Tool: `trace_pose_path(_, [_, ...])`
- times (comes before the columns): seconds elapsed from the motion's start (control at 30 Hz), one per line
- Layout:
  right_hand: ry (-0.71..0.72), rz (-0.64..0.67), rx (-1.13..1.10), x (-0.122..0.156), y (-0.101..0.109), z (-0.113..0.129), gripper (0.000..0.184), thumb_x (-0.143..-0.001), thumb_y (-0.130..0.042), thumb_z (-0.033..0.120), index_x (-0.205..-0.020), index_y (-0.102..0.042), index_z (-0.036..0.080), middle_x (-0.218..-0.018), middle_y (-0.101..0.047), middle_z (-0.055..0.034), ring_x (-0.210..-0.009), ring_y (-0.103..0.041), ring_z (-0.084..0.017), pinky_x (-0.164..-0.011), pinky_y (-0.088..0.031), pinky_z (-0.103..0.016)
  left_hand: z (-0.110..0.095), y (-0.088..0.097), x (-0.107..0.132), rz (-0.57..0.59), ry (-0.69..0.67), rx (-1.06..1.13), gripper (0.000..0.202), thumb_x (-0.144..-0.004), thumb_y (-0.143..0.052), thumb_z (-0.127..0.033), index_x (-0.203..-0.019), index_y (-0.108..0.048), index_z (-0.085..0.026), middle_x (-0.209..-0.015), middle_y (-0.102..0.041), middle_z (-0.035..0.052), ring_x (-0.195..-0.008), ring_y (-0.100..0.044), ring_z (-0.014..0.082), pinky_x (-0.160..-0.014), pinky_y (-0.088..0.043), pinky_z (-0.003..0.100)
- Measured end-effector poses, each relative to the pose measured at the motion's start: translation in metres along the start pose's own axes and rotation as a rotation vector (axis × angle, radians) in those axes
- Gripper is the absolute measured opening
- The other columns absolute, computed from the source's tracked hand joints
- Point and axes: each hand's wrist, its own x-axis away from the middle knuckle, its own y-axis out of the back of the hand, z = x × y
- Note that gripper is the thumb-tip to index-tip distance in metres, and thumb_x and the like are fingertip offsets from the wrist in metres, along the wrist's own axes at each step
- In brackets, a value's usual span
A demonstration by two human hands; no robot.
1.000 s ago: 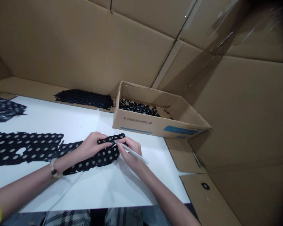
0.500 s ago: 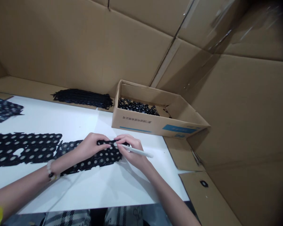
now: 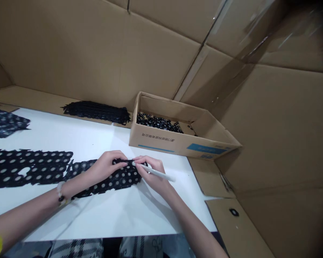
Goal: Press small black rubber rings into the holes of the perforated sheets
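A black sheet (image 3: 115, 182) with rows of round holes lies on the white table, partly under my left forearm. My left hand (image 3: 109, 165) pinches the sheet's far edge between thumb and fingers. Close beside it, my right hand (image 3: 154, 172) grips a white pen-like tool (image 3: 161, 175) and touches the same edge near its right end. The tool's tip is hidden at my fingertips. Left of this sheet lies another black sheet (image 3: 45, 165) of the same pattern, with a larger ragged opening in it.
An open cardboard box (image 3: 161, 140) holding many small black rings (image 3: 158, 122) stands behind my hands. A stack of black strips (image 3: 97, 111) lies along the back. More black sheets (image 3: 6, 122) sit at far left. One black ring piece (image 3: 234, 212) rests on cardboard at right.
The whole view has shifted slightly. Both hands stay at the sheet's far edge, with the pen-like tool still in my right hand; little else differs.
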Motion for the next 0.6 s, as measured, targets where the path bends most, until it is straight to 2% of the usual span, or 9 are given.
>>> trace_pose_path(0.23, [0.022, -0.069, 0.13, 0.003, -0.016, -0.006, 0.011, -0.083, -0.054, 0.02, -0.081, -0.065, 0.021, -0.092, -0.07, -0.0058, -0.086, -0.067, -0.018, -0.082, -0.052, -0.031, 0.0, -0.004, 0.003, -0.01, -0.033, -0.011, 0.016, -0.087, -0.055, -0.028, -0.081, -0.066, -0.017, -0.083, -0.067, 0.0039, -0.081, -0.061, 0.0178, -0.077, -0.046, 0.027])
trace_pose_path(0.4, [0.044, -0.077, 0.144, 0.004, -0.021, -0.007, 0.012, -0.084, -0.052, 0.02, -0.082, -0.064, 0.02, -0.092, -0.069, -0.0068, -0.087, -0.065, -0.018, -0.082, -0.051, -0.03, -0.003, -0.004, 0.003, -0.006, -0.041, -0.013, 0.018, -0.086, -0.055, -0.029, -0.079, -0.068, -0.017, -0.082, -0.068, 0.0039, -0.08, -0.062, 0.0177, -0.077, -0.046, 0.026])
trace_pose_path(0.53, [0.044, -0.115, 0.083, 0.003, -0.015, -0.004, 0.011, -0.084, -0.054, 0.021, -0.082, -0.065, 0.02, -0.09, -0.07, -0.0064, -0.085, -0.066, -0.018, -0.079, -0.052, -0.03, -0.002, -0.001, 0.001, 0.004, 0.096, -0.066, 0.024, -0.078, -0.064, -0.039, -0.091, -0.068, -0.019, -0.093, -0.071, 0.0033, -0.087, -0.063, 0.0217, -0.08, -0.046, 0.028])
trace_pose_path(0.6, [0.01, -0.109, 0.028, 0.003, -0.012, -0.001, 0.011, -0.083, -0.056, 0.021, -0.081, -0.066, 0.019, -0.089, -0.071, -0.0062, -0.085, -0.067, -0.019, -0.08, -0.052, -0.03, -0.002, 0.002, 0.0, 0.052, 0.169, -0.128, 0.029, -0.074, -0.067, -0.042, -0.09, -0.068, -0.018, -0.089, -0.071, 0.0024, -0.084, -0.063, 0.0236, -0.076, -0.045, 0.028])
